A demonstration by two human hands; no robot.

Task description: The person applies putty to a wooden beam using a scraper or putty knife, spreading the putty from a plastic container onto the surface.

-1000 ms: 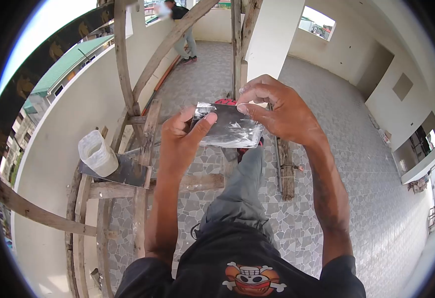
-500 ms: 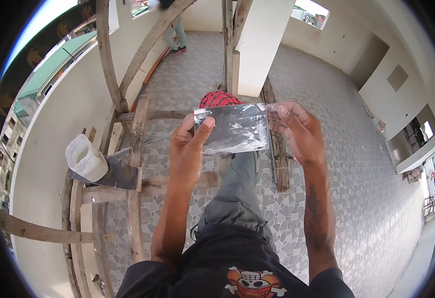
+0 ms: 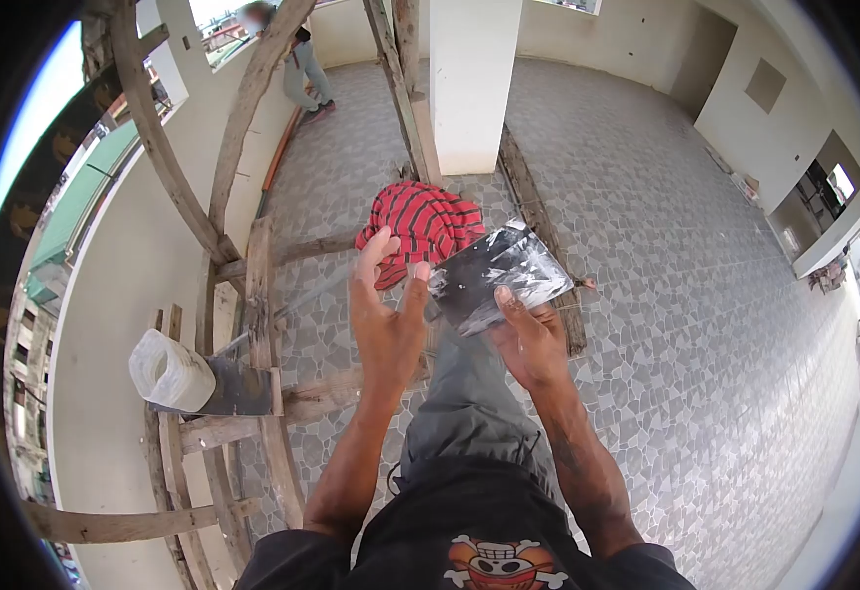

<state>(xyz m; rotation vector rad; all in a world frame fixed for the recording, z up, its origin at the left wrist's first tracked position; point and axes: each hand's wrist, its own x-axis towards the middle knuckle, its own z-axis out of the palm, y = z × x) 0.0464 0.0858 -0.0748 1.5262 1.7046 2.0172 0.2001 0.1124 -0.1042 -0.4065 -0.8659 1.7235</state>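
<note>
A thin dark rectangular sheet (image 3: pixel 501 275), smeared with white paste, is tilted in front of me. My right hand (image 3: pixel 533 344) grips its lower edge, with the thumb on top and the fingers underneath. My left hand (image 3: pixel 391 320) is off the sheet, just beside its left corner, with fingers apart and nothing in them. Whitish residue shows on the fingertips. Beyond the hands, a red and black striped cloth (image 3: pixel 420 221) lies bunched up. At left, a white cut-open plastic container (image 3: pixel 170 372) rests on a dark board (image 3: pixel 241 388).
Wooden scaffold poles (image 3: pixel 248 118) and crosspieces (image 3: pixel 302 398) stand close at my left. A white column (image 3: pixel 469 88) rises ahead, with a long timber (image 3: pixel 538 216) beside it. Stone-patterned flooring (image 3: pixel 686 324) spreads rightward. Another person (image 3: pixel 307 74) stands at the far-left wall.
My left hand has let go of the sheet and opened. My right hand has moved from its right edge to its lower edge, and the sheet is now rotated. More of the striped cloth shows.
</note>
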